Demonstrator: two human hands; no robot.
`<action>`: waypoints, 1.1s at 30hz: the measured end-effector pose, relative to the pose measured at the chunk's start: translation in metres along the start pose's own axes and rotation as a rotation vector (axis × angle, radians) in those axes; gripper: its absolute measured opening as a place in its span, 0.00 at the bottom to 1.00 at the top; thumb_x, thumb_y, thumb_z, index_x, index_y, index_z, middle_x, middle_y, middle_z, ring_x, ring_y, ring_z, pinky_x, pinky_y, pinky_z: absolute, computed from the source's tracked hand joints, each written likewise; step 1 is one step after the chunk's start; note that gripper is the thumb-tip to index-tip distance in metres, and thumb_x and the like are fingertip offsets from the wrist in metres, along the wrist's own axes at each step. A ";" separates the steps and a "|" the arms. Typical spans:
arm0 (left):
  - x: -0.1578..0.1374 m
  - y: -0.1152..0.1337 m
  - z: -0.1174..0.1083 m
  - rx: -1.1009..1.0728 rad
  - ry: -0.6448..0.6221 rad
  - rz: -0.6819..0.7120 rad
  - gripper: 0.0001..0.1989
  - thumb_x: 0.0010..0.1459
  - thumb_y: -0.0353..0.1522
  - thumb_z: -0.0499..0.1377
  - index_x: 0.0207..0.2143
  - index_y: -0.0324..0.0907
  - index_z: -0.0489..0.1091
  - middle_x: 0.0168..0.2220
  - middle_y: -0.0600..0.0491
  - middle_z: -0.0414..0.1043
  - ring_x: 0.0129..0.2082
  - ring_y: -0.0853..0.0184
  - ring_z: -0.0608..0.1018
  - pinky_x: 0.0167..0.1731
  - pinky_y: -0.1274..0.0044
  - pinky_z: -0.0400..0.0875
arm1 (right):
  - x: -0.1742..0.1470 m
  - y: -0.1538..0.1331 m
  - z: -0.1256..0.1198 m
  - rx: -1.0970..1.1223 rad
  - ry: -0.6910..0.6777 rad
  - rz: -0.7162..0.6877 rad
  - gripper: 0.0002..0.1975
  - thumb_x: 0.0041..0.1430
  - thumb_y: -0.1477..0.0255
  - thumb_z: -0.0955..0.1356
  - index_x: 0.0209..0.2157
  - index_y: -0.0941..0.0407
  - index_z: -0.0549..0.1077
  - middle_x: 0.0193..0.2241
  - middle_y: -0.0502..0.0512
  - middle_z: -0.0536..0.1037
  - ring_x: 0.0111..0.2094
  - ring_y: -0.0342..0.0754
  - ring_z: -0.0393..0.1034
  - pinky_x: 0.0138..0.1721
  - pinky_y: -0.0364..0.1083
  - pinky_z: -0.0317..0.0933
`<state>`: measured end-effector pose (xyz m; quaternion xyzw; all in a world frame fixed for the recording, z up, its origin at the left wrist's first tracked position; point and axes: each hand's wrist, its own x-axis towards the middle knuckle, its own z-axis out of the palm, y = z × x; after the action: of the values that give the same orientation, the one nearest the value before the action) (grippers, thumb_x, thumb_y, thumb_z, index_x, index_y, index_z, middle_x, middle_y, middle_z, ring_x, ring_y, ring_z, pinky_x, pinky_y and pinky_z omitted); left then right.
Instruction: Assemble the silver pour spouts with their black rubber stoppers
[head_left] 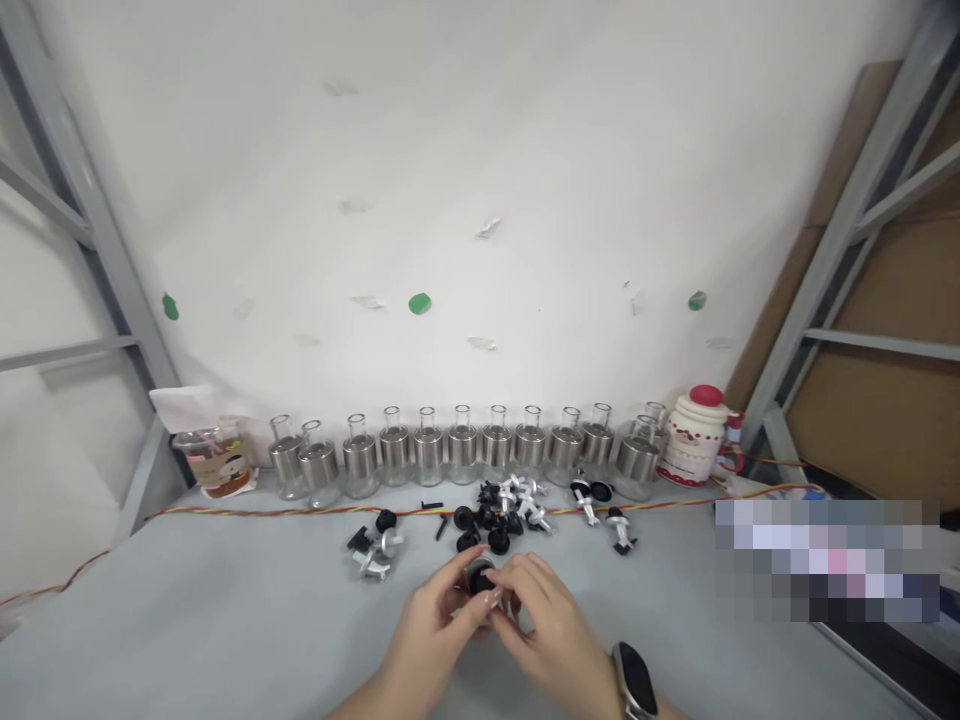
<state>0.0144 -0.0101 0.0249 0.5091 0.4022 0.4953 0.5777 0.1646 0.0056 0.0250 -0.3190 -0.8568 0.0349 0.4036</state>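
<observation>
My left hand [436,615] is closed round a small round part [481,576] with a black centre and a silvery rim. My right hand [546,615] is closed at the part's right side, thumb and fingers against it; the fingers cover most of its lower half. Just beyond the fingertips lies a pile of black round caps and silver spout-like pieces [517,505]. A smaller group of silver and black pieces [371,550] lies to the left. Further right are two more silver-and-black pieces [621,530].
Several glass bottles with metal sleeves [427,445] stand in a row along the white wall. A drink cup [217,462] is at the left, a white jar with a red lid [694,440] at the right. A twisted red-yellow wire [300,512] crosses the table [225,620].
</observation>
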 end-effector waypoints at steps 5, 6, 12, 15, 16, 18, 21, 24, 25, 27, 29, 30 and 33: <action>0.003 -0.007 -0.002 0.083 0.013 0.036 0.20 0.48 0.37 0.59 0.44 0.42 0.64 0.35 0.50 0.68 0.33 0.65 0.71 0.30 0.76 0.71 | -0.001 0.002 0.001 -0.002 -0.026 0.003 0.09 0.53 0.78 0.62 0.38 0.56 0.64 0.27 0.53 0.69 0.29 0.48 0.63 0.33 0.48 0.60; 0.002 -0.007 -0.001 0.095 0.008 0.043 0.19 0.48 0.37 0.59 0.44 0.42 0.64 0.35 0.50 0.68 0.33 0.65 0.71 0.30 0.76 0.71 | -0.001 0.002 0.001 0.001 -0.029 0.002 0.09 0.53 0.79 0.62 0.38 0.56 0.64 0.27 0.53 0.69 0.29 0.48 0.63 0.33 0.48 0.60; -0.001 -0.001 -0.001 0.165 0.010 0.087 0.17 0.49 0.35 0.58 0.43 0.42 0.64 0.34 0.51 0.67 0.33 0.66 0.71 0.30 0.76 0.70 | -0.001 0.000 0.000 0.002 -0.010 -0.015 0.07 0.54 0.77 0.62 0.37 0.57 0.64 0.26 0.53 0.68 0.28 0.47 0.62 0.32 0.48 0.59; -0.001 0.001 -0.001 0.179 0.015 0.113 0.15 0.50 0.35 0.58 0.41 0.42 0.65 0.32 0.53 0.67 0.31 0.67 0.71 0.29 0.78 0.69 | -0.001 0.000 -0.001 0.011 -0.035 0.003 0.06 0.54 0.76 0.62 0.37 0.56 0.64 0.26 0.53 0.68 0.28 0.47 0.62 0.32 0.48 0.59; -0.001 0.002 0.000 0.171 0.013 0.116 0.14 0.50 0.34 0.58 0.40 0.42 0.65 0.31 0.53 0.67 0.31 0.68 0.71 0.29 0.78 0.68 | -0.001 0.000 -0.001 0.019 -0.051 0.016 0.06 0.54 0.76 0.62 0.36 0.56 0.64 0.26 0.53 0.68 0.29 0.47 0.62 0.32 0.48 0.59; -0.002 0.002 0.001 0.151 0.007 0.117 0.12 0.50 0.34 0.58 0.39 0.42 0.65 0.30 0.54 0.67 0.31 0.68 0.71 0.29 0.79 0.68 | -0.001 0.000 -0.001 0.041 -0.075 0.039 0.07 0.54 0.76 0.62 0.37 0.56 0.64 0.27 0.53 0.68 0.29 0.48 0.62 0.33 0.48 0.59; -0.001 0.001 0.001 0.142 0.003 0.111 0.12 0.51 0.34 0.57 0.39 0.43 0.65 0.31 0.54 0.68 0.32 0.67 0.71 0.30 0.78 0.68 | 0.000 0.000 -0.001 0.098 -0.101 0.074 0.10 0.54 0.77 0.63 0.39 0.55 0.63 0.27 0.52 0.68 0.30 0.47 0.62 0.33 0.47 0.58; 0.001 0.000 -0.002 0.146 0.041 0.130 0.12 0.51 0.35 0.57 0.40 0.43 0.64 0.33 0.52 0.69 0.33 0.66 0.71 0.32 0.77 0.68 | 0.001 -0.001 -0.003 0.202 -0.128 0.176 0.15 0.52 0.75 0.64 0.43 0.54 0.60 0.28 0.50 0.67 0.30 0.46 0.62 0.34 0.46 0.58; 0.002 0.000 -0.003 0.137 0.057 0.140 0.13 0.52 0.35 0.56 0.41 0.43 0.64 0.34 0.52 0.69 0.34 0.65 0.71 0.32 0.76 0.68 | 0.002 -0.002 -0.003 0.244 -0.130 0.226 0.18 0.52 0.74 0.66 0.44 0.53 0.59 0.29 0.50 0.67 0.30 0.46 0.62 0.34 0.46 0.58; 0.003 -0.001 -0.006 0.106 0.073 0.157 0.14 0.53 0.36 0.55 0.42 0.43 0.63 0.35 0.51 0.68 0.33 0.66 0.71 0.32 0.75 0.69 | 0.003 -0.003 -0.005 0.331 -0.123 0.324 0.20 0.51 0.70 0.67 0.45 0.54 0.57 0.29 0.49 0.66 0.30 0.45 0.62 0.33 0.44 0.58; 0.003 -0.001 -0.007 0.064 0.066 0.168 0.15 0.53 0.35 0.55 0.44 0.43 0.61 0.36 0.51 0.67 0.33 0.66 0.71 0.31 0.75 0.69 | 0.005 -0.005 -0.006 0.422 -0.112 0.403 0.18 0.53 0.67 0.65 0.44 0.54 0.55 0.29 0.49 0.65 0.30 0.44 0.62 0.33 0.43 0.58; 0.003 -0.001 -0.007 0.042 0.054 0.174 0.16 0.53 0.35 0.55 0.46 0.44 0.60 0.36 0.52 0.67 0.33 0.66 0.71 0.31 0.74 0.70 | 0.006 -0.005 -0.007 0.466 -0.110 0.436 0.15 0.56 0.66 0.62 0.43 0.54 0.55 0.29 0.49 0.65 0.31 0.44 0.62 0.33 0.43 0.57; 0.000 0.001 -0.003 0.008 -0.013 0.159 0.18 0.53 0.35 0.55 0.47 0.44 0.60 0.34 0.52 0.67 0.31 0.67 0.72 0.31 0.74 0.70 | 0.009 -0.006 -0.008 0.554 -0.138 0.493 0.09 0.61 0.65 0.55 0.36 0.54 0.59 0.28 0.48 0.65 0.30 0.43 0.61 0.32 0.41 0.56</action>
<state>0.0114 -0.0096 0.0250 0.5451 0.3589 0.5346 0.5370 0.1635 0.0043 0.0382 -0.3913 -0.7374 0.3831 0.3953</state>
